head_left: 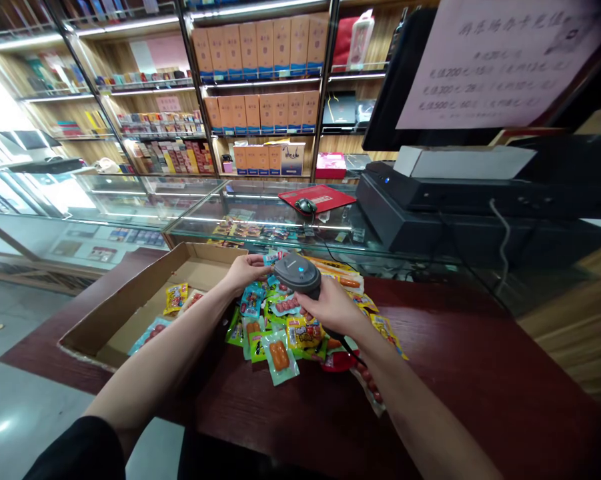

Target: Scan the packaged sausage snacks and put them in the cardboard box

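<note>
Gripping a black barcode scanner [296, 275], the right hand [334, 308] is wrapped around its handle, and the scanner's rounded head, with a small blue light on top, sits above a heap of snack packets [305, 331]. The left hand [246, 273] pinches a small blue packet [274, 258] at the far edge of the heap, close beside the scanner's head, which partly covers it. The heap lies on the dark red bench [430, 327], its wrappers yellow, green, blue and clear. At its near edge lies a clear packet [280, 358] with brown sausage pieces inside. A dark cord [353, 348] runs below the right wrist, near the packets.

To the left of the heap, partly behind the left forearm, a shallow cardboard box [130, 310] rests on the bench, holding a yellow packet [175, 298] and a blue-edged packet [147, 333], among others. Beyond the bench, a glass case [260, 190] carries a red mat [333, 198] with a computer mouse [306, 205] on it. A printed sheet [485, 73] covers much of the monitor [384, 93] at the right, and shelves behind hold rows of orange boxes [257, 48].
</note>
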### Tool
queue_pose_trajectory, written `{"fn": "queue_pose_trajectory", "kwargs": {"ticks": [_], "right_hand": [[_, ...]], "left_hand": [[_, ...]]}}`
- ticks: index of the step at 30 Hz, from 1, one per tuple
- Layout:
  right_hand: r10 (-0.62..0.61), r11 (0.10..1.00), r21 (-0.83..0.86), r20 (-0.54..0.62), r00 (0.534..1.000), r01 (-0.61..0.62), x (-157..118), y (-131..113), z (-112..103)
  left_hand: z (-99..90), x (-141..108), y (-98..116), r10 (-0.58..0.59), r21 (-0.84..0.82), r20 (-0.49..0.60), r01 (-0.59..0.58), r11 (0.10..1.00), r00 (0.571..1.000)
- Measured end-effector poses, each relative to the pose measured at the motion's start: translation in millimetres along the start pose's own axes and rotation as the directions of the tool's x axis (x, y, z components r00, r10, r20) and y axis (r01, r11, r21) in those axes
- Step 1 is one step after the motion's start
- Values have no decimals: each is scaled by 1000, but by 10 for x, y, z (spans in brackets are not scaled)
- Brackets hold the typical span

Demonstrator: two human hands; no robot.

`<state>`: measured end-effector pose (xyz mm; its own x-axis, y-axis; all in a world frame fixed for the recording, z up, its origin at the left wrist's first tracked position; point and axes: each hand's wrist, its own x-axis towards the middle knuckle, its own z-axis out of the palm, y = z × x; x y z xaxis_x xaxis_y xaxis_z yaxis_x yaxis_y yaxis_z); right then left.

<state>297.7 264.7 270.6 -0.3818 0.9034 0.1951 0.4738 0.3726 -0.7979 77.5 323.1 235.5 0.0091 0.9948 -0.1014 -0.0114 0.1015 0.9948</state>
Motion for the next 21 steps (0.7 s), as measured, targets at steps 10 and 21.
{"fn": "queue_pose_trajectory", "kwargs": {"ticks": [10, 21], "right_hand": [[16, 1000, -14, 20, 1000, -16, -5, -13, -4], [14, 1000, 12, -28, 999, -14, -6, 6, 0]], "left_hand": [[-11, 2, 12, -1, 28, 26, 0, 1000, 1000], [-19, 15, 11, 10, 29, 20, -10, 1000, 1000]]}}
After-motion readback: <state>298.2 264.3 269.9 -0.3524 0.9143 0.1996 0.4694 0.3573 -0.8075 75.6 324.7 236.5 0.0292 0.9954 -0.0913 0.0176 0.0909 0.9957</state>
